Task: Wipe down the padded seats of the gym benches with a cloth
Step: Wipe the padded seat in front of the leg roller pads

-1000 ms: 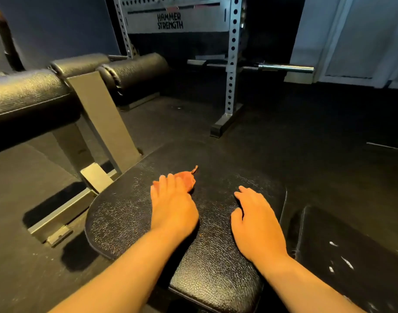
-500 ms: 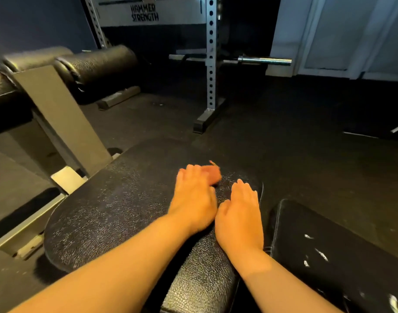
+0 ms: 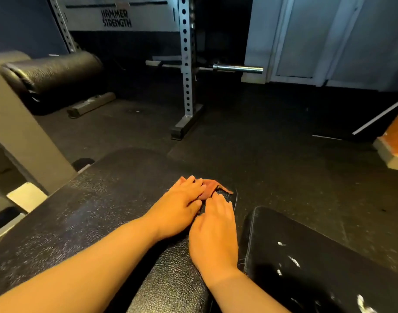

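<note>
The cloth (image 3: pixel 209 189), a small crumpled reddish rag, lay on the black padded seat (image 3: pixel 98 213) close to its far right edge, one pointed corner reaching right toward that rim. Its long axis ran roughly left to right. The left hand (image 3: pixel 182 206) pressed down on its left part with fingers straight and spread, flat against the cloth. The right hand (image 3: pixel 216 229) rested flat on the seat just near of the cloth, fingers relaxed and extended, fingertips at its near edge; whether they touched it I could not tell. The two hands lay side by side, touching or almost so. Most of the seat stretched bare to the left and near. A second black pad (image 3: pixel 317 256), scuffed white, sat just right across a narrow gap. Beyond lay dark floor (image 3: pixel 272 143) and a perforated rack upright (image 3: pixel 186 64).
</note>
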Demonstrator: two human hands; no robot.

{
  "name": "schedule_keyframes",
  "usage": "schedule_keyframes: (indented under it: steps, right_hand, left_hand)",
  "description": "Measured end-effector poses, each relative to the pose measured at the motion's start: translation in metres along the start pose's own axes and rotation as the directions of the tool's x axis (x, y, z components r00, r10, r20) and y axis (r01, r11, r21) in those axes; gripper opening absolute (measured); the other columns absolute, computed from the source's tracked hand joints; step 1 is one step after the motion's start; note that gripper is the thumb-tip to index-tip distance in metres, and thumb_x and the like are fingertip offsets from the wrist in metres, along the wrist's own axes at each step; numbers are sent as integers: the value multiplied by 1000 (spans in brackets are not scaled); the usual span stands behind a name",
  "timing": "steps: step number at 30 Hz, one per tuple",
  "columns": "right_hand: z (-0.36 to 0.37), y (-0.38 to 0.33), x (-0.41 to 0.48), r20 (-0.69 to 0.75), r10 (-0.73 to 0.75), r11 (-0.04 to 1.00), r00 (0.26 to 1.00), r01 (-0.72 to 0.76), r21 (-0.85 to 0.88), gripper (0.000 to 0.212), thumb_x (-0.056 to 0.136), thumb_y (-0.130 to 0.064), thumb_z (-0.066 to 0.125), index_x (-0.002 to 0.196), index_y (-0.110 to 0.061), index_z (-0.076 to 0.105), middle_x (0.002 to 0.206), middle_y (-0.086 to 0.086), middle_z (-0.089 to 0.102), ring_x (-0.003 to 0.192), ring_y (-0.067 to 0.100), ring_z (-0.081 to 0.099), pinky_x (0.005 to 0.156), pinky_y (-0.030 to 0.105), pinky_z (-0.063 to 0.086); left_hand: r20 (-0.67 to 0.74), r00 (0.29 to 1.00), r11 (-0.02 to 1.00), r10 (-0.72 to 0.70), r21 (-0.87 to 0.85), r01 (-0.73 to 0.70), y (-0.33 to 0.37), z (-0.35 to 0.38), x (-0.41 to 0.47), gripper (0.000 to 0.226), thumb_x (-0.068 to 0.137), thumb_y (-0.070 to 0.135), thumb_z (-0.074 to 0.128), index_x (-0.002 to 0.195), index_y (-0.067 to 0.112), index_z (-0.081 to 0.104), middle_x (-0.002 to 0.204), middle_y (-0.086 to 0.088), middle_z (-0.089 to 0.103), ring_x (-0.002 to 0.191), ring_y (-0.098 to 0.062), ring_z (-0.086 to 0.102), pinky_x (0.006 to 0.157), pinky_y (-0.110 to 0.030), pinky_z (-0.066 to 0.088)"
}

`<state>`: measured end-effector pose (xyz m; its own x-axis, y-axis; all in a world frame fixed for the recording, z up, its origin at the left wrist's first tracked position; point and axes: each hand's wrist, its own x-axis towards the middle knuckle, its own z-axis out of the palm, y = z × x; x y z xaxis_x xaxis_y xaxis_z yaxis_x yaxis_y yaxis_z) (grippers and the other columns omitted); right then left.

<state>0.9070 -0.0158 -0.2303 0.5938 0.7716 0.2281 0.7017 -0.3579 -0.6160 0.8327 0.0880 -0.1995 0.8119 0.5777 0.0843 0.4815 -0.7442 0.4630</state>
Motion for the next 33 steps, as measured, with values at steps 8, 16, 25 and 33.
schedule_keyframes:
  steps: [8,16,25,33]
  right_hand:
    - [-16,-3,0,97,80,987,992,-93,130,60,103,-14,30,160,-20,12,167,-10,6,153,8,-5,123,22,-4]
    - [-21,-5,3,128,118,984,985,-133,120,62,103,-15,32,161,-20,8,167,-8,3,153,9,-6,123,24,-6]
    - [-19,-3,7,115,131,983,985,-145,117,61,104,-14,26,161,-21,5,166,-12,-6,141,-5,-17,118,20,-14]
    - [-15,0,4,102,65,996,993,-71,51,57,104,-16,30,159,-16,16,167,-6,-1,153,8,-7,122,24,-10]
  left_hand:
    - [-306,939,949,-157,215,229,-22,-1,39,17,92,11,43,104,23,49,111,-4,53,100,-27,44,91,-40,35]
    - [-74,994,983,78,174,-65,-35,-7,7,47,96,34,33,140,29,47,149,16,37,144,-15,33,120,-29,21]
    - [-22,983,975,185,129,-180,-9,8,16,53,101,24,33,154,33,31,159,15,28,148,-6,22,123,-28,9]
    - [-223,962,899,-156,371,232,-37,-9,43,27,91,21,34,111,14,51,114,-8,52,106,-30,46,95,-47,38]
